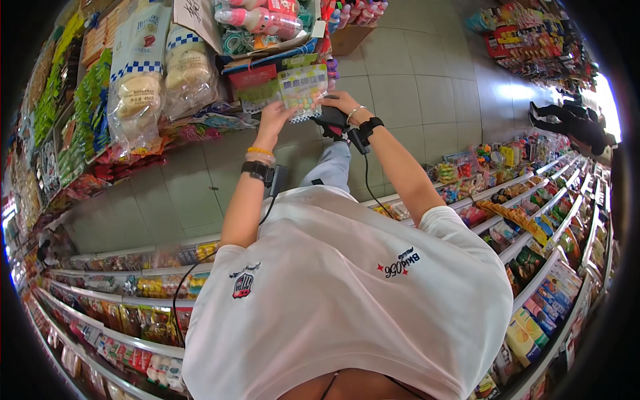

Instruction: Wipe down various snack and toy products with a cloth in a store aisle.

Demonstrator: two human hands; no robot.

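Observation:
A pale yellow and white candy packet (303, 82) with colourful round sweets hangs upright in front of me. My left hand (273, 120) grips its lower left edge, fingers partly hidden behind it. On the lower right edge, my right hand (342, 104) pinches the same packet. Just left of it are a red-topped packet (252, 77) and a green one. Above them, at the display's edge, sits an open cardboard box (300, 41) with pink-and-white bottles (260, 21).
Bagged round buns (136, 95) are stacked on the display at left. Snack shelves (520, 210) curve around behind me on both sides. The tiled floor (400, 75) runs between the displays. A person in dark clothes (575, 120) stands far right.

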